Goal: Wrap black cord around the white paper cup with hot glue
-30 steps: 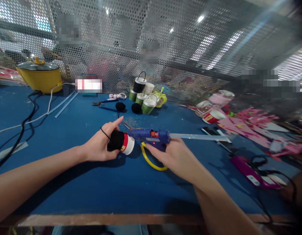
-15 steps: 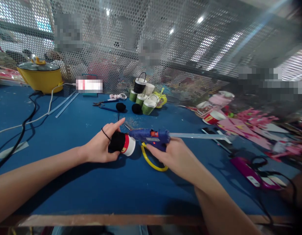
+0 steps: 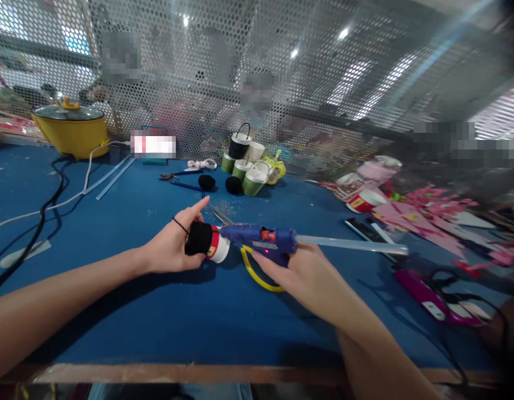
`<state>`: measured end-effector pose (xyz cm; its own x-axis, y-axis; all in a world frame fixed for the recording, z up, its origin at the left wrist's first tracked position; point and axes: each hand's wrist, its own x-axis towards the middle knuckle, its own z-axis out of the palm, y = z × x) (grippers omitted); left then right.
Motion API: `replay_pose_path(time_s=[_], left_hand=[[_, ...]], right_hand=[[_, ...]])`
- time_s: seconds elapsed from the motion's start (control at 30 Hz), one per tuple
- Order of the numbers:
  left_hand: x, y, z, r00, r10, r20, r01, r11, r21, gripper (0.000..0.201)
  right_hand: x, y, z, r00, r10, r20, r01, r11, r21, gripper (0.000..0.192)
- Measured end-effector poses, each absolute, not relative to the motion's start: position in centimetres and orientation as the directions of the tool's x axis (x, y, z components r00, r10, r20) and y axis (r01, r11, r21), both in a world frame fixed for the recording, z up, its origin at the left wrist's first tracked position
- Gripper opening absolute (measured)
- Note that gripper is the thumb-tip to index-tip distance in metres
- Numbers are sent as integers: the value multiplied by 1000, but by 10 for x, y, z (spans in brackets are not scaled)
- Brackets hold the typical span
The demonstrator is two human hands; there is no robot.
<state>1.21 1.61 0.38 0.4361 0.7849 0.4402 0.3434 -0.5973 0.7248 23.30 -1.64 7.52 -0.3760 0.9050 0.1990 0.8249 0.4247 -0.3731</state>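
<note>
Gripping a blue glue gun [image 3: 260,240] in the right hand [image 3: 307,275], a person at a blue surface [image 3: 156,322] brings its nozzle against the rim of a small paper cup [image 3: 213,244], which the left hand [image 3: 171,247] holds on its side just left of the gun; the left fingers are curled around the cup's black-covered end, forefinger stretched out straight above it, apparently to steady the cup while keeping clear of the hot tip. The right hand is closed about the gun's grip, and a clear glue stick [image 3: 352,244] juts from the back of the gun, away from the cup; a red light glows on the gun's body, and a yellow loop [image 3: 254,272] curves beneath it. Whether the cup rests on the surface or is lifted slightly off it cannot be told, and the nozzle tip itself is hard to make out against the cup's rim. Beyond the gun stand several green and white cups with handles [image 3: 246,166], two black pompoms [image 3: 219,183] beside them, and far to the gun's left a yellow cooking pot [image 3: 71,130]. To the gun's right, pink paper pieces [image 3: 423,208] blur at the frame's edge. Behind a perforated metal screen [image 3: 282,72], other figures show only as vague shapes
</note>
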Motion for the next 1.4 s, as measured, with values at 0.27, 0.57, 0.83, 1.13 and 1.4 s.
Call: replay_pose_path(time_s=[0.27, 0.57, 0.83, 1.13, 1.4], left_hand=[[14, 16, 10, 389, 865, 318, 269, -436, 859, 90], [13, 18, 8, 373, 884, 283, 260, -392, 882, 91], [14, 18, 8, 358, 890, 283, 291, -394, 872, 90], [14, 17, 8, 388, 868, 311, 277, -431, 859, 90], [13, 18, 1, 415, 827, 379, 307, -519, 798, 91]], right_hand=[[233, -23, 74, -329, 934, 136, 863, 356, -359, 17], [234, -27, 70, -373, 917, 143, 855, 399, -331, 17], [232, -29, 69, -386, 915, 115, 853, 401, -332, 17], [233, -24, 72, -339, 929, 148, 863, 370, -344, 18], [229, -13, 77, -391, 899, 195, 812, 437, -386, 19]])
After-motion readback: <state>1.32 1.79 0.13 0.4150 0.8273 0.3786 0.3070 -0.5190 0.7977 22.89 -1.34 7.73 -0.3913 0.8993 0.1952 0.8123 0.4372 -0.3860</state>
